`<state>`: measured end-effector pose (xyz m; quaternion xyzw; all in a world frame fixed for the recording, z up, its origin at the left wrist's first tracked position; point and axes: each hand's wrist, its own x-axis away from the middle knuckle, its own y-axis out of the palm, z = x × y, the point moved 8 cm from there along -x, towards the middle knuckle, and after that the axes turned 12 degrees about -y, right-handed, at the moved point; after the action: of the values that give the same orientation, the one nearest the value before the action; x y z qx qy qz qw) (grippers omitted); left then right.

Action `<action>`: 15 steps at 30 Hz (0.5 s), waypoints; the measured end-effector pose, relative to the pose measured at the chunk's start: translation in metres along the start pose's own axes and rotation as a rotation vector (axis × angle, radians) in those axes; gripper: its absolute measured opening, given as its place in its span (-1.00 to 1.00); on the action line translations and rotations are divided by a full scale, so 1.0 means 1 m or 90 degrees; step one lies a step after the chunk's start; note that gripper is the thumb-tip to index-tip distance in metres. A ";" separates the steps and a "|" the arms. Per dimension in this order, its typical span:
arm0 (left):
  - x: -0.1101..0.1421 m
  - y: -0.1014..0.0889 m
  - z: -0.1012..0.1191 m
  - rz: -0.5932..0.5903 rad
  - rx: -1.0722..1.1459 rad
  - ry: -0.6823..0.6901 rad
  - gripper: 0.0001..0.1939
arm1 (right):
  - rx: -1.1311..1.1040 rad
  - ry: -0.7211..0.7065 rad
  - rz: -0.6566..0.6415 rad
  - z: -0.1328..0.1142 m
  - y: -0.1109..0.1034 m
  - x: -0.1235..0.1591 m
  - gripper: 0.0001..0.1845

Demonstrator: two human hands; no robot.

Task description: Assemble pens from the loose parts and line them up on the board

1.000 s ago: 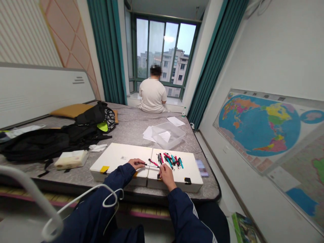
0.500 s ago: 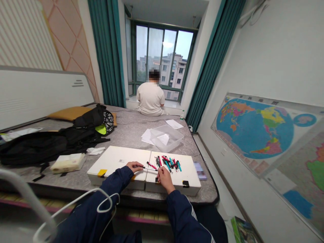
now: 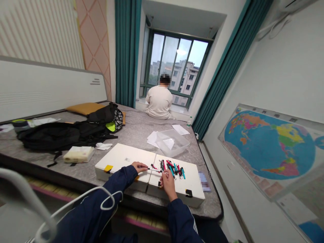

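Observation:
My left hand [image 3: 140, 167] pinches the dark end of a slim pen [image 3: 155, 170] with a pale barrel. At the pen's other end, my right hand [image 3: 168, 183] has its fingers closed on it. The pen spans level between both hands, above the seam of two white boxes [image 3: 121, 153]. Just beyond my right hand, a loose pile of red, black and teal pens and pen parts [image 3: 174, 167] lies on the right-hand box. One red piece [image 3: 154, 166] lies apart, close behind the held pen.
Behind the boxes stand a clear plastic bin [image 3: 177, 148] and paper sheets [image 3: 153, 139]. To the left lie a tissue pack [image 3: 78, 154] and a black backpack [image 3: 58, 135]. A person [image 3: 159, 103] sits by the window. A white cable [image 3: 83, 194] loops across my left sleeve.
The view has turned slightly left, so the scene sits further right in it. Both hands keep the pen between them in nearly the same pose.

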<state>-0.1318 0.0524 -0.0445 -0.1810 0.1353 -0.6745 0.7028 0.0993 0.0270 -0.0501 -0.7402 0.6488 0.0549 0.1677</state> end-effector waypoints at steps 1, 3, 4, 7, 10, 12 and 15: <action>0.000 0.000 0.000 0.001 0.000 -0.002 -0.67 | 0.002 -0.004 0.008 0.000 0.000 0.001 -0.59; 0.001 0.000 0.001 0.001 -0.001 -0.001 -0.67 | 0.018 -0.017 0.008 -0.001 0.000 0.003 -0.52; 0.001 0.000 0.001 -0.001 -0.001 0.001 -0.68 | 0.033 -0.025 0.001 -0.002 0.001 0.004 -0.49; -0.001 0.000 -0.002 -0.003 -0.010 -0.015 -0.65 | 0.096 -0.058 -0.041 -0.005 0.005 0.006 -0.42; -0.003 0.000 -0.007 -0.002 -0.021 -0.036 -0.60 | 0.146 -0.110 -0.083 -0.012 0.008 0.006 -0.40; -0.003 0.002 -0.007 -0.011 -0.020 -0.034 -0.59 | 0.161 -0.142 -0.109 -0.018 0.011 0.006 -0.36; -0.002 0.005 -0.005 -0.028 0.000 -0.028 -0.60 | 0.145 -0.148 -0.115 -0.021 0.012 0.006 -0.28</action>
<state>-0.1294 0.0540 -0.0512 -0.1984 0.1161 -0.6857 0.6906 0.0855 0.0135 -0.0338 -0.7602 0.5581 0.0509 0.3286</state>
